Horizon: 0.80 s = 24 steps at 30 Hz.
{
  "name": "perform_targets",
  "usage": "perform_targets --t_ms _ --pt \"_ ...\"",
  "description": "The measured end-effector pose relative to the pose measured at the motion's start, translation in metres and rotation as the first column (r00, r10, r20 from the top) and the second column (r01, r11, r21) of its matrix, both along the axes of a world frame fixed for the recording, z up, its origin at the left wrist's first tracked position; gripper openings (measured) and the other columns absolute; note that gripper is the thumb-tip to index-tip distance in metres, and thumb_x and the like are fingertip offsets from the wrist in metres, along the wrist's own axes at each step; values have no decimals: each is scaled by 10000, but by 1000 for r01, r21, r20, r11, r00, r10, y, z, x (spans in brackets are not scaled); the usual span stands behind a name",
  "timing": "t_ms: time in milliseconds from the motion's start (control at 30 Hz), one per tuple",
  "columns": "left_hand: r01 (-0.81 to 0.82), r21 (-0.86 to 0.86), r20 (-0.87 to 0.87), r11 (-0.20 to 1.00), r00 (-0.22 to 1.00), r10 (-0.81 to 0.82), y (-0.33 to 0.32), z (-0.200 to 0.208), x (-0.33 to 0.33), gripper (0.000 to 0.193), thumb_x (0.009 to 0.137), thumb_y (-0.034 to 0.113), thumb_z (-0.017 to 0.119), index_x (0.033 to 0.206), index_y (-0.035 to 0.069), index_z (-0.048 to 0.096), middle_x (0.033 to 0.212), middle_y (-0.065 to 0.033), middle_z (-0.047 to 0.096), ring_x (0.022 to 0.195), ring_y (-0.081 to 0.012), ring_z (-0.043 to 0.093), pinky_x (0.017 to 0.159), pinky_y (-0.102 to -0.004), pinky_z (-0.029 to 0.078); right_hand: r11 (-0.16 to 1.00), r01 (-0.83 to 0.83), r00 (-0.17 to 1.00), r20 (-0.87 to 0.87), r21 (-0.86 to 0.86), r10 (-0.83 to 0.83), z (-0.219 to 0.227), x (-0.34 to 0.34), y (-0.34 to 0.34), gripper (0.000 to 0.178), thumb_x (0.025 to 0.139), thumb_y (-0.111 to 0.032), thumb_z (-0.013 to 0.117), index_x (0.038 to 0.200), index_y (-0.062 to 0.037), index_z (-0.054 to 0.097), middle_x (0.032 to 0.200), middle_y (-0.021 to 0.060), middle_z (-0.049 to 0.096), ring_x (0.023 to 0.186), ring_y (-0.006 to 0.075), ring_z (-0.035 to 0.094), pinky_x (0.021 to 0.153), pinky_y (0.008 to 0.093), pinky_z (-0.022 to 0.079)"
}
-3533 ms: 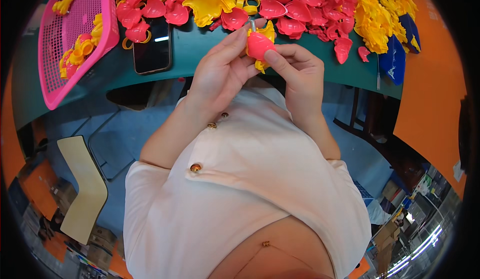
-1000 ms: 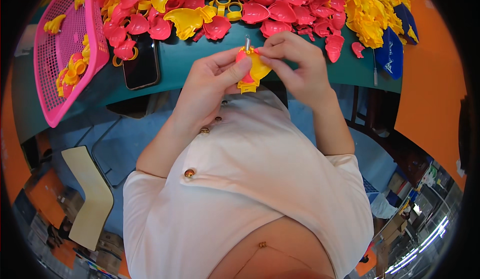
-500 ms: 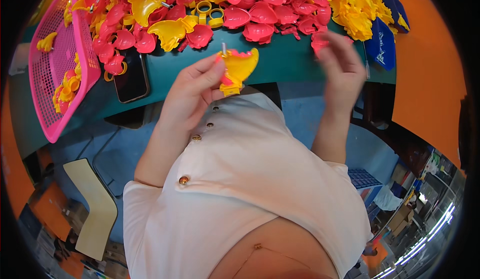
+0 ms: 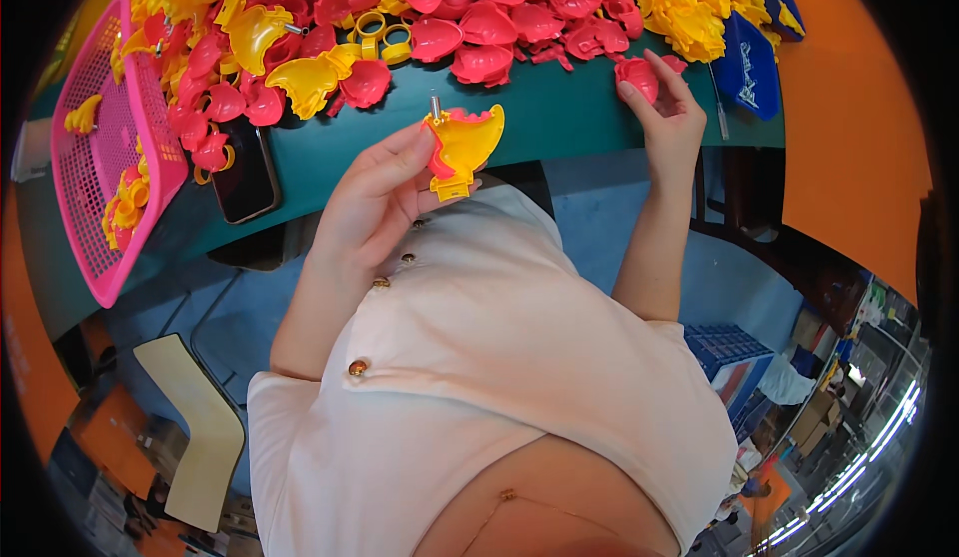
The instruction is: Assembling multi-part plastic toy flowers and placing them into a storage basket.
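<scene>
My left hand (image 4: 375,187) pinches a curved yellow plastic shell part (image 4: 474,144) above the table's near edge. A pink plastic piece (image 4: 439,161) lies along its inner side, and a short metal pin (image 4: 436,107) sticks up from its top. The fingers behind the part are partly hidden. Over at the right end of the pile, my right hand (image 4: 674,122) has its thumb and fingers closed around a rounded pink plastic shell (image 4: 637,77). That shell still sits at table level, beside another pink piece.
A large heap of pink shells (image 4: 489,22) covers the far table, with yellow parts (image 4: 679,7) at its right. Pink mesh basket (image 4: 165,172) and dark phone (image 4: 246,177) are at left. Blue box (image 4: 747,67) and thin screwdriver-like tool (image 4: 720,107) lie right.
My right hand, blurred before, has settled with its fingers around the pink shell. My left hand still holds the yellow part, slightly lower and further left in the picture. The whole view has shifted a little.
</scene>
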State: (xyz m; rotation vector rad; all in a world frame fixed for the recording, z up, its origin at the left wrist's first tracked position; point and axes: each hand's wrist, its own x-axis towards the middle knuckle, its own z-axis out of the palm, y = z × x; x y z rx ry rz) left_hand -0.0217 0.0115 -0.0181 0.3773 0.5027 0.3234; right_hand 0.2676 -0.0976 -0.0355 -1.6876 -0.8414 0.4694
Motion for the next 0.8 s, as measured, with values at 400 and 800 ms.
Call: perform_targets --t_ms 400,800 --pt "-48 97 -83 994 995 56 -3 3 6 401 931 221 546 1237 -32 493 1128 -104 608 1005 -178 610 882 -355 511 944 215 406 857 249 -318 14 34 0 215 759 -118 726 962 -57 691 954 69 640 875 177 590 696 281 474" --pt "-52 217 -68 975 995 68 4 7 2 437 951 278 496 1234 -54 463 1198 -167 562 1072 -264 588 920 -412 497 609 358 863 500 -707 73 36 230 -3 313 830 -211 634 1082 -26 650 950 119 678 836 185 642 739 280 495"
